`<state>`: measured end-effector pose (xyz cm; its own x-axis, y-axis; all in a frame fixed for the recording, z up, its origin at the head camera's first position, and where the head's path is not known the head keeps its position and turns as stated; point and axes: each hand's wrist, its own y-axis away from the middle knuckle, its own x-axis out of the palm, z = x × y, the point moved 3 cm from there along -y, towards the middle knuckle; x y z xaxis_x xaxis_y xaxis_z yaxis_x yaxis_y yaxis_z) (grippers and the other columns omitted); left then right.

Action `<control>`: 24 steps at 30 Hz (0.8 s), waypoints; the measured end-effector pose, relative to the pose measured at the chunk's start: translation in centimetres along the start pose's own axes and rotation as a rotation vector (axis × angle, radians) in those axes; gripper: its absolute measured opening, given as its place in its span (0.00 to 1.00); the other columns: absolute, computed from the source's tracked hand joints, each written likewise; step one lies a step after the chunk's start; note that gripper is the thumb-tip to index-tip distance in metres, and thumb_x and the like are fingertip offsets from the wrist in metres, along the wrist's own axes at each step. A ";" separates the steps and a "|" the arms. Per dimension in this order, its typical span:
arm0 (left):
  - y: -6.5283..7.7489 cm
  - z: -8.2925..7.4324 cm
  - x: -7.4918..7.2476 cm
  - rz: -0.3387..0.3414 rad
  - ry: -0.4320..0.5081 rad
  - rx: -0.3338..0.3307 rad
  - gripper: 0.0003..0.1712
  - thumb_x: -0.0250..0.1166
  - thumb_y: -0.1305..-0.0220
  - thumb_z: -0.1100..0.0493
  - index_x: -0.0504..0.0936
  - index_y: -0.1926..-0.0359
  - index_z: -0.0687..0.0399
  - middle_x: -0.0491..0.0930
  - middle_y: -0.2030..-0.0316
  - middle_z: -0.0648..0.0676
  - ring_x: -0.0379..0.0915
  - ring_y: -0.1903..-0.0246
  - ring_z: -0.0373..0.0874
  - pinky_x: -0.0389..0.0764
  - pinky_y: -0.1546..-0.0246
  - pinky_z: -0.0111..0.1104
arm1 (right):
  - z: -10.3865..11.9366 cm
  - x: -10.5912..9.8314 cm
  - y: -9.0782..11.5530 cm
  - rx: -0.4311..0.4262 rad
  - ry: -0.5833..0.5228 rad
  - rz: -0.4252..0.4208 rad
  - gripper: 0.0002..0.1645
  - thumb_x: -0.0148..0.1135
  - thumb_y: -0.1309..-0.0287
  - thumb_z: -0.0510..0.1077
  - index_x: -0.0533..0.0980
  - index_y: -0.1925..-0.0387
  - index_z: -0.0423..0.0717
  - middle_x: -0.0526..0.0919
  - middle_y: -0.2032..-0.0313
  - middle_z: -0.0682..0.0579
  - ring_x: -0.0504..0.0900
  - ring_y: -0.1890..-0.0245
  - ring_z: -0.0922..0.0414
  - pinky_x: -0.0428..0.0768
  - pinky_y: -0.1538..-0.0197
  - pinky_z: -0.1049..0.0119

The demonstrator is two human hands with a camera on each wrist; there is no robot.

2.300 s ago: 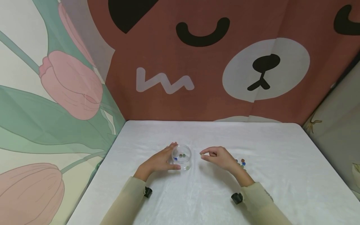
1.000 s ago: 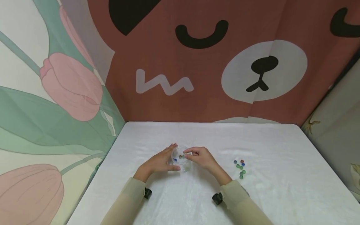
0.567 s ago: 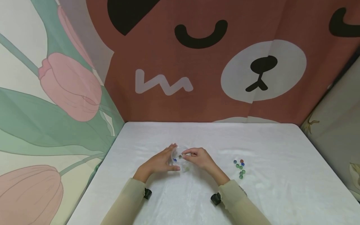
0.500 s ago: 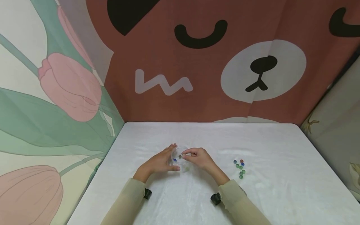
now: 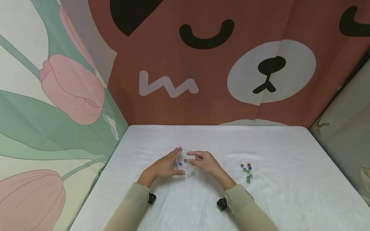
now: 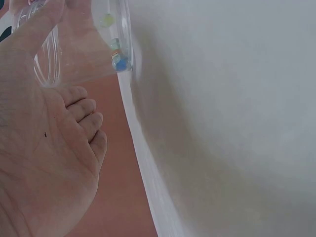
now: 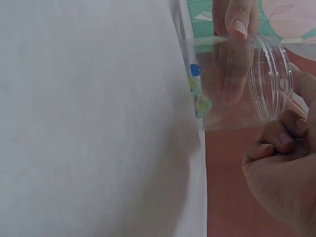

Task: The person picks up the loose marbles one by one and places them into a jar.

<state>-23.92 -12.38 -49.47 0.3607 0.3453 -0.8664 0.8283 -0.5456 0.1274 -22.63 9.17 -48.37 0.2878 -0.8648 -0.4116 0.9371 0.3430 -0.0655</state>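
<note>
A clear plastic jar (image 5: 189, 172) stands upright on the white table, with a few glass marbles on its bottom, among them a blue marble (image 7: 195, 70). My left hand (image 5: 164, 165) holds the jar from the left, thumb in front and fingers behind. At the jar's mouth is my right hand (image 5: 206, 161), its index finger and thumb spread apart over the rim, the other fingers folded in. Between that finger and thumb I see no marble. In the left wrist view the jar (image 6: 81, 44) shows at the top, partly covered by my left hand.
Several loose marbles, green, blue and one reddish-brown marble (image 5: 249, 165), lie on the white tablecloth (image 5: 283, 179) right of the jar. Behind the table hangs a brown cloth (image 5: 173, 109) with a bear print; a tulip-print cloth (image 5: 72, 86) hangs at the left.
My right hand has moved left from beside the jar to over its mouth. Its pinched finger and thumb have now parted. My left hand stays at the jar.
</note>
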 end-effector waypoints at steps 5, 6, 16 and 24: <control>0.0 0.0 0.0 -0.007 0.000 0.007 0.63 0.66 0.43 0.26 0.44 0.18 0.44 0.41 0.19 0.49 0.37 0.20 0.47 0.54 0.24 0.52 | 0.1 -0.1 0.1 0.010 0.004 -0.003 0.26 0.71 0.38 0.51 0.82 0.41 0.45 0.62 0.86 0.60 0.58 0.84 0.62 0.62 0.78 0.72; 0.0 0.0 0.0 -0.008 0.001 0.007 0.63 0.67 0.43 0.26 0.44 0.18 0.43 0.41 0.19 0.49 0.38 0.20 0.47 0.54 0.24 0.52 | 0.1 -0.2 0.1 0.012 0.006 -0.004 0.26 0.71 0.38 0.51 0.82 0.41 0.45 0.62 0.86 0.60 0.58 0.84 0.62 0.62 0.78 0.72; -0.2 0.1 0.1 -0.013 -0.006 0.019 0.64 0.67 0.42 0.27 0.45 0.18 0.48 0.41 0.19 0.50 0.38 0.20 0.48 0.54 0.24 0.52 | 0.6 -0.8 0.7 -0.008 0.027 -0.026 0.24 0.70 0.37 0.49 0.82 0.42 0.45 0.60 0.87 0.60 0.56 0.84 0.63 0.60 0.79 0.72; -0.3 0.2 0.2 -0.008 -0.013 0.006 0.65 0.67 0.43 0.26 0.44 0.18 0.46 0.41 0.19 0.49 0.37 0.20 0.46 0.52 0.23 0.50 | 0.7 -1.5 1.6 0.000 0.038 -0.035 0.22 0.70 0.37 0.50 0.84 0.44 0.48 0.61 0.86 0.59 0.57 0.84 0.63 0.61 0.80 0.71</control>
<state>-24.18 -12.32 -49.81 0.3488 0.3398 -0.8734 0.8284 -0.5477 0.1178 -21.47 10.79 -47.25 0.2474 -0.8615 -0.4435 0.9464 0.3130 -0.0801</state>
